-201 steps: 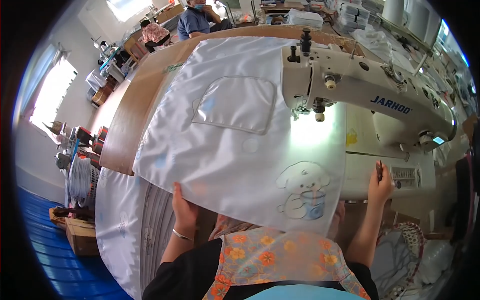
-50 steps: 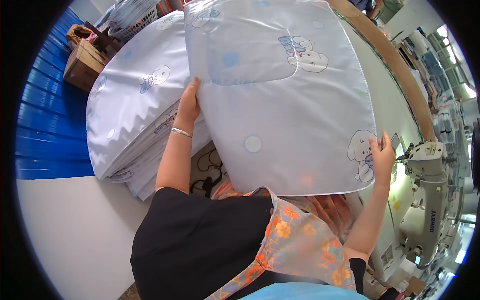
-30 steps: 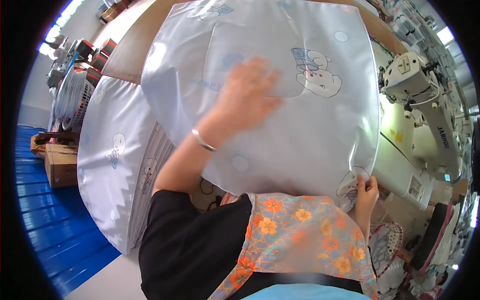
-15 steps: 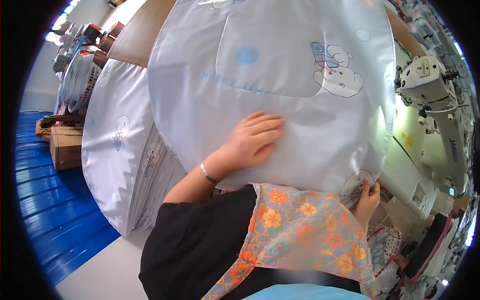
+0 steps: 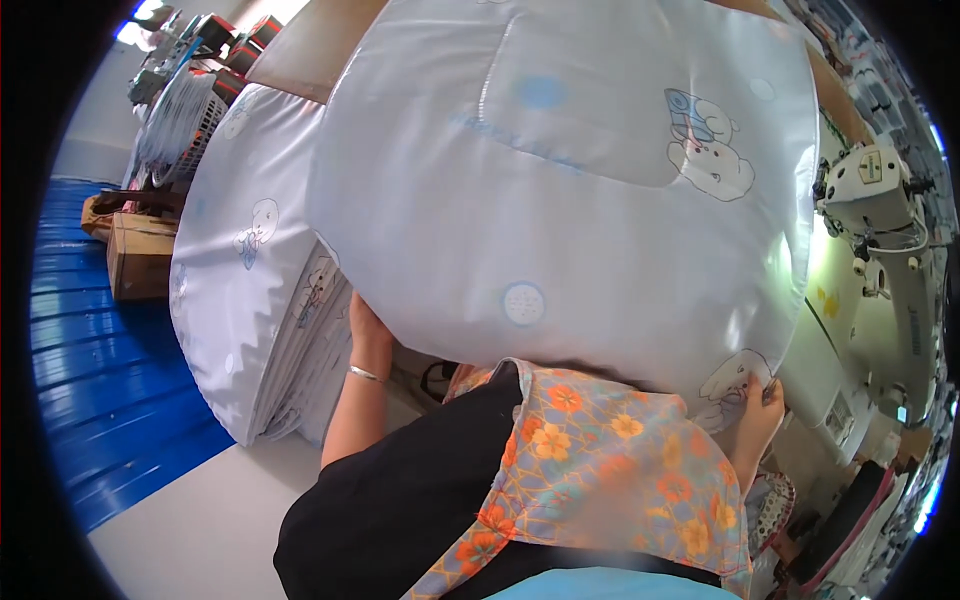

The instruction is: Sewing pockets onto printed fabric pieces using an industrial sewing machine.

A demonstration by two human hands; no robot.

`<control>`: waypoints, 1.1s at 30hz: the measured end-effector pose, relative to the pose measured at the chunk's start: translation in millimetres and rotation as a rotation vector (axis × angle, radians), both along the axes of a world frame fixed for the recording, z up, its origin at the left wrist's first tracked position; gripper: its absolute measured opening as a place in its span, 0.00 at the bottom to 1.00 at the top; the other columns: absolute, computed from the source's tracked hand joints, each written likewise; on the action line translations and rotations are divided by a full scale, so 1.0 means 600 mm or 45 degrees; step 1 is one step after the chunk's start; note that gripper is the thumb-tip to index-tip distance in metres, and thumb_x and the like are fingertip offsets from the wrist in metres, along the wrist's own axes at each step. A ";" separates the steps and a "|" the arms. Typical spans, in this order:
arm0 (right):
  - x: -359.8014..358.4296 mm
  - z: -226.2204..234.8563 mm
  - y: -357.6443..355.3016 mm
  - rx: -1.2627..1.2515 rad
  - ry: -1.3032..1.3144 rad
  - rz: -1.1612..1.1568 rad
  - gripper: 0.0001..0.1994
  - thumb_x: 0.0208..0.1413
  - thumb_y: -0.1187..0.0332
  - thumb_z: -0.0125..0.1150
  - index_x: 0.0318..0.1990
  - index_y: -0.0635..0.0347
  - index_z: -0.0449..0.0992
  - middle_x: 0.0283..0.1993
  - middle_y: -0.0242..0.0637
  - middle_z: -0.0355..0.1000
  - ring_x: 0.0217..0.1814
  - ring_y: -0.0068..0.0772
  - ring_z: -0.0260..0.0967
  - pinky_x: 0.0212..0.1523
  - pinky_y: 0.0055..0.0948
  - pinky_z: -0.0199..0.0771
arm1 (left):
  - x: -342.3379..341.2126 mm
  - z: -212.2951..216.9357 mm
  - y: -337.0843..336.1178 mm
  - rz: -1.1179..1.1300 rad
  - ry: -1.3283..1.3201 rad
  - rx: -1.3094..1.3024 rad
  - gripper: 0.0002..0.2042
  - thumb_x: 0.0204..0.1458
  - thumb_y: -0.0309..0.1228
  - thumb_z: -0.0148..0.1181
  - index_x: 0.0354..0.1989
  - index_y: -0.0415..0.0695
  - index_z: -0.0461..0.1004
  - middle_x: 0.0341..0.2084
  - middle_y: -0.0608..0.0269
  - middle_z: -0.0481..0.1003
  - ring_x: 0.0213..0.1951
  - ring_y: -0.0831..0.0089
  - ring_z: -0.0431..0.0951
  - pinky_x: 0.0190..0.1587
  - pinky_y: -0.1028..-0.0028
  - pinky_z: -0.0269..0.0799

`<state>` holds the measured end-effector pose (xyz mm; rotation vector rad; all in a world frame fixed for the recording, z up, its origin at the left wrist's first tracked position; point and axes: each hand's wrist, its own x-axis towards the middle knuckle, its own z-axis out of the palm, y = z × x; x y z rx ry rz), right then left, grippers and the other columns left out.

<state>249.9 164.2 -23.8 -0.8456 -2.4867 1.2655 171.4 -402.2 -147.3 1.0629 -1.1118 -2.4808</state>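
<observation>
A large padded white fabric panel (image 5: 560, 235) with rounded edges, pale blue dots, cartoon bears and a stitched outline spreads in front of me. My left hand (image 5: 370, 330), with a bangle at the wrist, reaches under the panel's lower left edge, and its fingers are hidden there. At the lower right corner my right hand (image 5: 762, 402) pinches the panel's edge between thumb and fingers, beside a printed bear. To the left stands a thick stack of similar white panels (image 5: 240, 270), its layered edges close to my left wrist.
A white sewing machine (image 5: 870, 190) with its lamp lit stands right of the panel. On the left are a cardboard box (image 5: 142, 255), a white basket (image 5: 195, 125) and blue ribbed flooring (image 5: 90, 400). A pale tabletop (image 5: 190, 520) lies at lower left.
My left hand has gone from lying flat on top of the panel to under its left edge. The panel's lower left edge is lifted. My right hand keeps its pinch at the corner.
</observation>
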 end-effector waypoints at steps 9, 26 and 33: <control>-0.075 0.009 0.016 0.106 0.123 0.060 0.10 0.57 0.66 0.63 0.28 0.60 0.70 0.23 0.21 0.62 0.25 0.12 0.56 0.24 0.18 0.56 | -0.139 0.181 -0.062 0.437 0.535 -0.679 0.12 0.60 0.28 0.50 0.52 0.40 0.65 0.42 0.58 0.73 0.43 0.69 0.75 0.46 0.72 0.74; -0.150 0.030 -0.004 0.432 0.073 0.101 0.11 0.58 0.65 0.60 0.32 0.64 0.68 0.22 0.31 0.61 0.24 0.23 0.55 0.27 0.25 0.61 | -0.128 0.161 -0.011 0.321 0.163 -2.160 0.31 0.55 0.28 0.56 0.66 0.37 0.52 0.66 0.46 0.53 0.68 0.55 0.53 0.67 0.59 0.50; -0.136 -0.002 -0.009 0.687 0.214 0.066 0.11 0.57 0.66 0.61 0.44 0.62 0.74 0.35 0.39 0.74 0.32 0.31 0.71 0.37 0.30 0.72 | -0.233 0.222 0.159 -0.340 0.722 -2.292 0.27 0.51 0.31 0.60 0.60 0.36 0.64 0.62 0.47 0.62 0.67 0.50 0.54 0.68 0.57 0.49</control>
